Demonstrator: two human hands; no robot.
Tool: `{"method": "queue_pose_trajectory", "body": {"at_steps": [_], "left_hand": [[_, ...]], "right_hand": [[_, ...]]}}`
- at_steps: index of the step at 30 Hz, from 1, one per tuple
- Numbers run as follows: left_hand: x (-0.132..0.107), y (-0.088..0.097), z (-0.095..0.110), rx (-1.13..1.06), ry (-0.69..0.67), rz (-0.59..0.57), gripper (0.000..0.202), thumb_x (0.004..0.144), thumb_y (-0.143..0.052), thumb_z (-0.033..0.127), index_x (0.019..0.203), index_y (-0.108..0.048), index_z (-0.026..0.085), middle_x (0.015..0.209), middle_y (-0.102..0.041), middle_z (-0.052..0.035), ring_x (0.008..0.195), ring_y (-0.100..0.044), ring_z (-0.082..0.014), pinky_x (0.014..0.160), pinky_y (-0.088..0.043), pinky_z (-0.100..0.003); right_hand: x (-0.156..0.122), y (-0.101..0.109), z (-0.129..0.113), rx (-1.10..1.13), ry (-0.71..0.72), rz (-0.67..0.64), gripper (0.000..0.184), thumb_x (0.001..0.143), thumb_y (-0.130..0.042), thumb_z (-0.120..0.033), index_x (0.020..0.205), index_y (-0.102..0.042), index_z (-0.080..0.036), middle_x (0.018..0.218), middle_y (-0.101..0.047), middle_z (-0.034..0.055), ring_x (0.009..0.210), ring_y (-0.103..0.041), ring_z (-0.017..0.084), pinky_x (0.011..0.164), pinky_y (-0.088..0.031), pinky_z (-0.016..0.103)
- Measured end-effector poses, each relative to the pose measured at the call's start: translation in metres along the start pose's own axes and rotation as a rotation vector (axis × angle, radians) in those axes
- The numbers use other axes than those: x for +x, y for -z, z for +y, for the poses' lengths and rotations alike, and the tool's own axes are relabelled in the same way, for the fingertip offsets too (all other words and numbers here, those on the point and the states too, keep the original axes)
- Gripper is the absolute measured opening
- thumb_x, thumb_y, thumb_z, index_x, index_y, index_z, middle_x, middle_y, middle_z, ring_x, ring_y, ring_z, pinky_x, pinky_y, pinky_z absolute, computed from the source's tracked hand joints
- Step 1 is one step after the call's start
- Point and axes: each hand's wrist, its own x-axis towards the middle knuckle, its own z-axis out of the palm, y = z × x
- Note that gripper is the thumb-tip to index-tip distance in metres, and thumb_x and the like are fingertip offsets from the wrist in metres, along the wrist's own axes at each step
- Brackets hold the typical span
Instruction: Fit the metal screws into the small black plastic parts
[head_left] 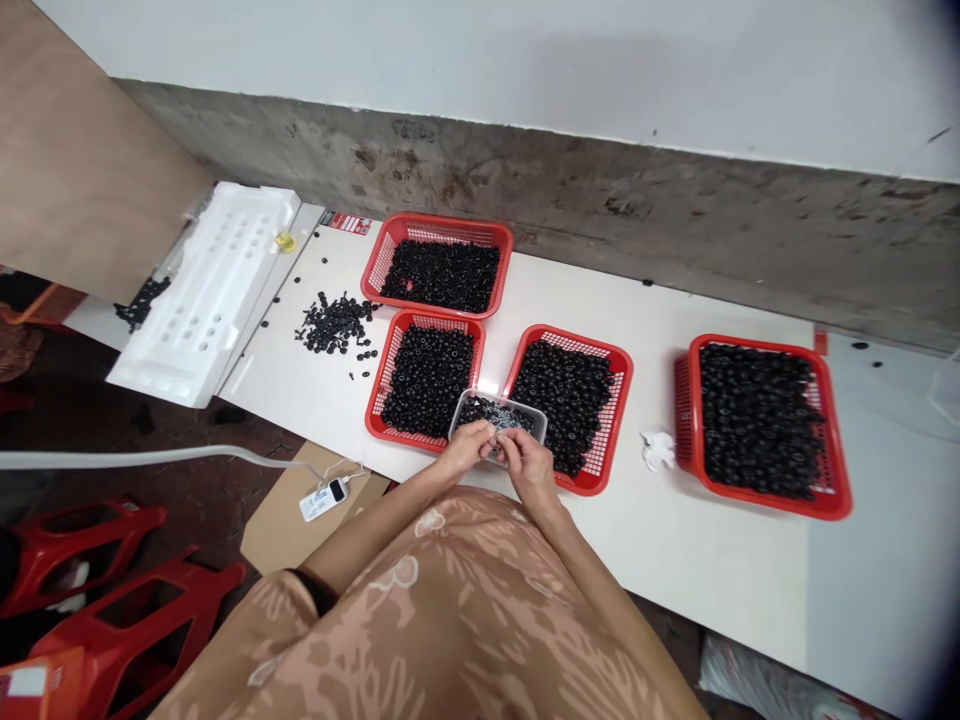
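Fingers point(484, 433) were bunched over a plastic tub point(525, 410) of tiny, light black rings point(484, 410), rim-pinch stuff, can't tell if they held any.

A person is working at a white table point(675, 570), left hand point(466, 447) and right hand point(526, 466) meeting at the near rim of a small grey plastic tub point(501, 404), with the fingers bunched over black and silvery small parts point(495, 414) too small to identify. The tub is sitting against two of four red plastic baskets point(439, 228) heaped with black rings point(757, 420), while a loose pile of black pieces point(335, 323) is lying beside them, near a white foam tray point(206, 295).
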Motion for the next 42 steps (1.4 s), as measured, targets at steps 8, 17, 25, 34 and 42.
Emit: {"method": "queue_pose_trajectory", "body": {"at_steps": [8,17,25,34,42], "left_hand": [[0.009,-0.001,-0.005,-0.48,0.291,-0.131,0.035,0.074,-0.057,0.046,0.064,-0.04,0.017,0.054,-0.029,0.0058,0.045,-0.021,-0.0052,0.045,-0.015,-0.023],[0.01,-0.004,-0.017,0.132,-0.102,0.099,0.04,0.091,-0.035,0.047,0.066,-0.044,0.017,0.058,-0.045,0.0022,0.054,-0.04,-0.0096,0.055,-0.032,-0.023],[0.006,-0.001,-0.006,0.454,-0.148,0.101,0.043,0.095,-0.029,0.044,0.068,-0.049,0.018,0.061,-0.053,0.0013,0.058,-0.049,-0.0119,0.061,-0.036,-0.024],[-0.004,0.011,-0.004,0.701,-0.417,0.083,0.027,0.096,-0.037,0.03,0.106,-0.06,0.021,0.102,-0.063,-0.0048,0.095,-0.056,-0.0163,0.088,-0.039,-0.028],[-0.003,0.001,-0.005,0.625,-0.233,0.196,0.028,0.095,-0.036,0.035,0.082,-0.055,0.019,0.075,-0.058,-0.0004,0.07,-0.052,-0.0135,0.069,-0.038,-0.025]], "right_hand": [[0.004,0.004,-0.003,-0.043,0.045,-0.026,0.029,0.092,-0.044,-0.043,0.092,-0.062,-0.02,0.084,-0.065,0.0057,0.073,-0.06,0.017,0.073,-0.047,0.03],[0.01,-0.009,0.023,0.345,-0.244,-0.107,0.043,0.083,-0.055,-0.057,0.096,-0.063,-0.017,0.076,-0.067,0.0052,0.062,-0.059,0.016,0.063,-0.05,0.029],[0.007,-0.002,0.012,0.115,-0.146,-0.02,0.034,0.086,-0.054,-0.049,0.099,-0.067,-0.02,0.078,-0.067,0.004,0.066,-0.061,0.017,0.07,-0.049,0.031],[0.008,-0.008,0.018,0.467,-0.307,-0.066,0.044,0.073,-0.065,-0.057,0.09,-0.065,-0.016,0.077,-0.066,0.0048,0.06,-0.056,0.014,0.065,-0.049,0.03],[0.003,-0.003,0.007,0.09,-0.138,0.059,0.034,0.084,-0.055,-0.047,0.095,-0.069,-0.018,0.067,-0.064,0.0028,0.058,-0.057,0.015,0.065,-0.047,0.029]]}}
